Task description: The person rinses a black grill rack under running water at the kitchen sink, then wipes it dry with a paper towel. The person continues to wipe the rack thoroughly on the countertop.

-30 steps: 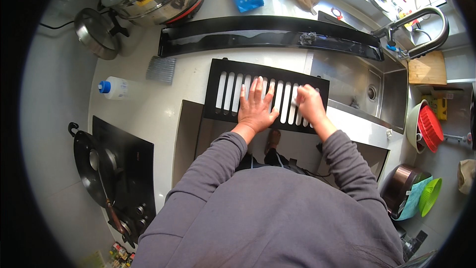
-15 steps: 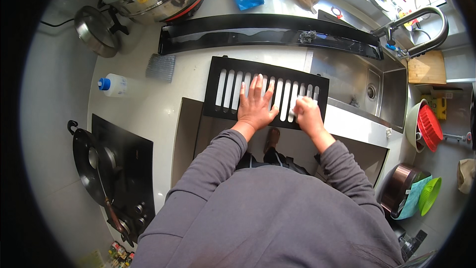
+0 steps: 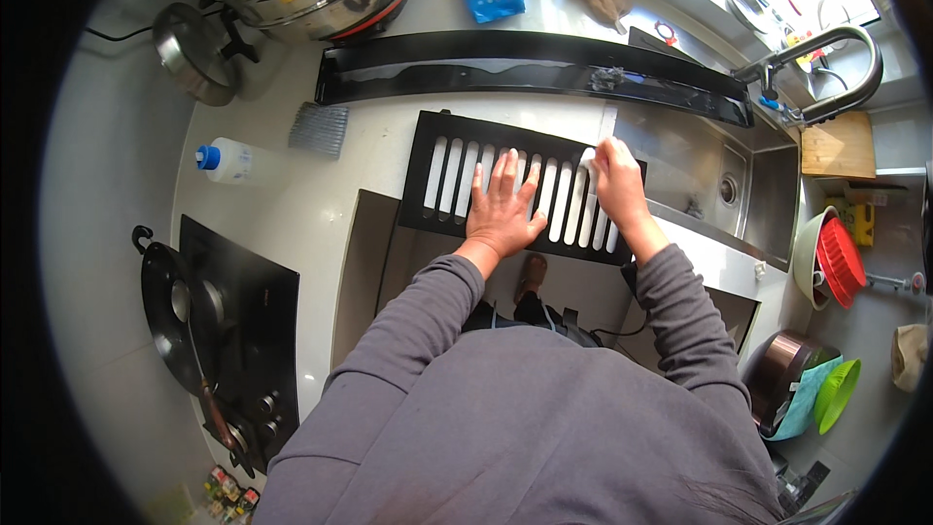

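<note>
A black slotted panel [image 3: 420, 170], like a range hood grille, lies at the near edge of the counter and partly juts over it. My left hand [image 3: 502, 214] rests flat on its middle slots, fingers spread. Pinched in my right hand [image 3: 617, 180] is a small crumpled white wipe [image 3: 587, 157], mostly hidden by the fingers, against the panel's upper right slots. Beyond the panel lies a long black trough [image 3: 466, 87], wet inside, with a grey scouring pad [image 3: 608, 79] in it.
On the left are a white bottle with a blue cap [image 3: 231, 161], a clear ribbed mat [image 3: 318, 129] and a black hob [image 3: 262, 321] bearing a wok [image 3: 165, 311]. A steel sink [image 3: 671, 160] with a black tap [image 3: 860, 58] is at right. A blue packet [image 3: 496, 2] lies behind the trough.
My right hand, with the white wipe, has slid away from me along the slots, from the panel's near edge to its far right part. My left hand has stayed put.
</note>
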`<state>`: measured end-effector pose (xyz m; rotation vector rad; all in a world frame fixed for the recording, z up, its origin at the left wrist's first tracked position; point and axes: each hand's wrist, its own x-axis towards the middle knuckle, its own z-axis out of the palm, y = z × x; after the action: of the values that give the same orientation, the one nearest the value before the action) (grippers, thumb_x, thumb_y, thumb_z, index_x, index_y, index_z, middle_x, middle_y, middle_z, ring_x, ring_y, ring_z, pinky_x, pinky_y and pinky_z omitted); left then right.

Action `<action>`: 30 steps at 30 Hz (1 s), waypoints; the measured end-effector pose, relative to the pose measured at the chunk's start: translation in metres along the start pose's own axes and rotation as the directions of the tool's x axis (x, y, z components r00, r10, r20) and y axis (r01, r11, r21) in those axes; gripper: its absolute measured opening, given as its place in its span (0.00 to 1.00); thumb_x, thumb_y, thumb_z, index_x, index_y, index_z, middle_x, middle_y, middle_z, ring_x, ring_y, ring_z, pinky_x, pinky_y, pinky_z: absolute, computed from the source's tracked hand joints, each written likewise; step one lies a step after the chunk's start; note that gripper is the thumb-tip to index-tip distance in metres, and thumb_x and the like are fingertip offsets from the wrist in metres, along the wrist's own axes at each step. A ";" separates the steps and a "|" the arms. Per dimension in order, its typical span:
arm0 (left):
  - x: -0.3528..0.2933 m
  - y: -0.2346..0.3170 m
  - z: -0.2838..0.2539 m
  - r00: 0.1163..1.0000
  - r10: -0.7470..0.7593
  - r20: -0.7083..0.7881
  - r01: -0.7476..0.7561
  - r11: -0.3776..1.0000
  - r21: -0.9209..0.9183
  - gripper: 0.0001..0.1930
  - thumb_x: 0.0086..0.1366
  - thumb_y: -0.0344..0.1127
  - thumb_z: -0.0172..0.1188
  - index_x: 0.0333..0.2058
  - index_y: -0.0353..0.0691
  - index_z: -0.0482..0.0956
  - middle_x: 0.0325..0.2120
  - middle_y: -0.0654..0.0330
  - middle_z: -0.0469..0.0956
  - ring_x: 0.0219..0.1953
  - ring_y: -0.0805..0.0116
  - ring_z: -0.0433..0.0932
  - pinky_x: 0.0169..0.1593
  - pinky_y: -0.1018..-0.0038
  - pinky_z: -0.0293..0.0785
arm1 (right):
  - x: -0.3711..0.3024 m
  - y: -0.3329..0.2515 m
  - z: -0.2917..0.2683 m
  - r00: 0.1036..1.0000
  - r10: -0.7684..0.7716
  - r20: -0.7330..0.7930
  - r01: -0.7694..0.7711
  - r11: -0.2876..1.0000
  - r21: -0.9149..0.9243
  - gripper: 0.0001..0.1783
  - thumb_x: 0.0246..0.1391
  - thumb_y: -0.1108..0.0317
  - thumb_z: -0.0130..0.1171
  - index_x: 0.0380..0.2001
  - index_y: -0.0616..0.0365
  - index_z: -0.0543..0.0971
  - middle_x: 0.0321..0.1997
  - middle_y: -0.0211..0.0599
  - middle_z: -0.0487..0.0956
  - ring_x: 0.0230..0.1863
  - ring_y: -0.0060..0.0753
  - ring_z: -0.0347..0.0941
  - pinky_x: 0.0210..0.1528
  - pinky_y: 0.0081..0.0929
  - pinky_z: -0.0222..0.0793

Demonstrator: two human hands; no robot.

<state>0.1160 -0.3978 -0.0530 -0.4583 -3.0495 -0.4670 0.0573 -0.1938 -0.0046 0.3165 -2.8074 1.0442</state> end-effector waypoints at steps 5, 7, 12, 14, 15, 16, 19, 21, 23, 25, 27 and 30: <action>0.000 -0.001 0.000 1.000 0.003 -0.010 -0.003 1.000 0.002 0.37 0.58 0.56 0.53 0.65 0.52 0.60 0.68 0.50 0.48 0.71 0.57 0.44 0.69 0.46 0.35 | 0.020 0.016 0.027 0.995 -0.079 0.063 0.084 0.993 -0.081 0.06 0.46 0.82 0.56 0.28 0.61 0.75 0.32 0.42 0.76 0.37 0.52 0.73 0.40 0.38 0.70; -0.001 0.000 0.001 1.000 0.001 -0.010 -0.001 1.000 0.005 0.37 0.58 0.56 0.53 0.65 0.52 0.60 0.68 0.50 0.48 0.71 0.57 0.44 0.69 0.46 0.35 | 0.013 0.015 0.032 1.000 0.001 0.023 -0.001 1.000 0.015 0.06 0.43 0.83 0.56 0.25 0.60 0.76 0.29 0.41 0.76 0.37 0.49 0.74 0.39 0.37 0.71; 0.001 -0.001 0.001 0.999 0.006 -0.038 -0.006 1.000 -0.003 0.38 0.56 0.55 0.56 0.65 0.52 0.59 0.67 0.49 0.50 0.71 0.57 0.45 0.69 0.47 0.37 | -0.024 -0.002 0.028 0.990 0.016 0.143 -0.012 0.999 -0.032 0.06 0.39 0.81 0.59 0.22 0.58 0.77 0.27 0.37 0.76 0.38 0.45 0.73 0.41 0.37 0.71; 0.001 -0.001 0.000 0.998 0.007 -0.056 -0.007 1.000 -0.005 0.38 0.55 0.54 0.57 0.64 0.52 0.60 0.67 0.49 0.50 0.71 0.57 0.46 0.69 0.47 0.38 | -0.027 -0.005 0.028 0.957 0.150 0.249 -0.142 0.989 -0.051 0.06 0.39 0.80 0.61 0.22 0.57 0.77 0.28 0.38 0.75 0.39 0.44 0.72 0.41 0.36 0.71; 0.000 -0.001 0.000 0.999 0.008 -0.054 -0.008 1.000 -0.004 0.38 0.55 0.54 0.57 0.64 0.52 0.60 0.67 0.49 0.50 0.71 0.57 0.46 0.69 0.47 0.38 | -0.025 -0.005 0.028 0.986 0.069 0.151 -0.066 0.997 -0.029 0.05 0.39 0.79 0.62 0.22 0.57 0.77 0.28 0.38 0.76 0.38 0.44 0.73 0.41 0.36 0.72; 0.000 -0.001 0.000 0.999 0.006 -0.034 -0.006 1.000 -0.002 0.38 0.55 0.54 0.57 0.64 0.52 0.60 0.67 0.49 0.50 0.71 0.57 0.46 0.69 0.47 0.38 | -0.018 -0.002 0.029 0.997 0.019 0.081 -0.018 1.000 -0.023 0.05 0.40 0.79 0.63 0.22 0.58 0.78 0.29 0.39 0.76 0.38 0.44 0.73 0.41 0.36 0.72; -0.001 -0.001 -0.002 1.000 0.000 -0.013 -0.001 1.000 -0.015 0.37 0.57 0.55 0.54 0.64 0.52 0.60 0.68 0.50 0.49 0.72 0.57 0.43 0.69 0.46 0.36 | 0.004 0.007 0.032 0.998 0.061 -0.028 -0.060 0.997 0.040 0.05 0.41 0.76 0.66 0.24 0.61 0.80 0.30 0.41 0.77 0.33 0.46 0.76 0.38 0.35 0.73; -0.002 0.000 -0.002 1.000 -0.002 0.008 0.002 1.000 -0.012 0.37 0.57 0.55 0.55 0.64 0.52 0.60 0.68 0.50 0.49 0.72 0.57 0.43 0.69 0.46 0.36 | 0.002 0.008 0.034 0.991 0.132 -0.014 -0.131 0.989 0.062 0.05 0.40 0.75 0.67 0.24 0.60 0.80 0.29 0.41 0.77 0.34 0.45 0.75 0.38 0.36 0.73; 0.000 0.000 -0.002 1.000 -0.006 0.009 0.006 1.000 -0.003 0.37 0.57 0.56 0.55 0.64 0.52 0.60 0.68 0.50 0.48 0.72 0.57 0.43 0.69 0.46 0.36 | -0.019 0.002 0.032 0.998 0.063 0.020 -0.063 0.997 -0.036 0.06 0.40 0.76 0.68 0.24 0.60 0.81 0.25 0.40 0.76 0.31 0.40 0.74 0.36 0.34 0.71; 0.000 -0.001 -0.001 1.000 -0.003 0.010 0.003 1.000 -0.011 0.37 0.57 0.56 0.55 0.65 0.52 0.59 0.68 0.50 0.48 0.72 0.57 0.43 0.69 0.46 0.36 | -0.048 -0.009 0.030 0.993 0.078 0.094 -0.080 0.997 0.019 0.06 0.38 0.77 0.68 0.22 0.59 0.80 0.24 0.38 0.75 0.31 0.40 0.73 0.35 0.34 0.71; 0.000 -0.001 0.000 1.000 -0.004 0.005 0.004 1.000 -0.012 0.38 0.57 0.56 0.55 0.65 0.52 0.59 0.68 0.49 0.47 0.72 0.56 0.43 0.69 0.45 0.36 | -0.051 -0.012 0.028 0.978 0.133 0.161 -0.136 0.991 0.010 0.06 0.37 0.76 0.69 0.22 0.59 0.80 0.24 0.38 0.74 0.31 0.41 0.72 0.35 0.35 0.71; 0.000 -0.001 0.001 1.000 -0.001 0.004 0.001 1.000 -0.006 0.38 0.57 0.56 0.55 0.65 0.51 0.59 0.68 0.49 0.47 0.72 0.56 0.43 0.69 0.46 0.36 | -0.024 -0.002 0.030 0.999 0.022 0.036 -0.021 1.000 -0.017 0.05 0.39 0.75 0.67 0.23 0.59 0.80 0.28 0.40 0.75 0.37 0.47 0.72 0.43 0.39 0.70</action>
<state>0.1158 -0.3984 -0.0540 -0.4582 -3.0527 -0.4761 0.0795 -0.2118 -0.0304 0.3075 -2.8560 1.0291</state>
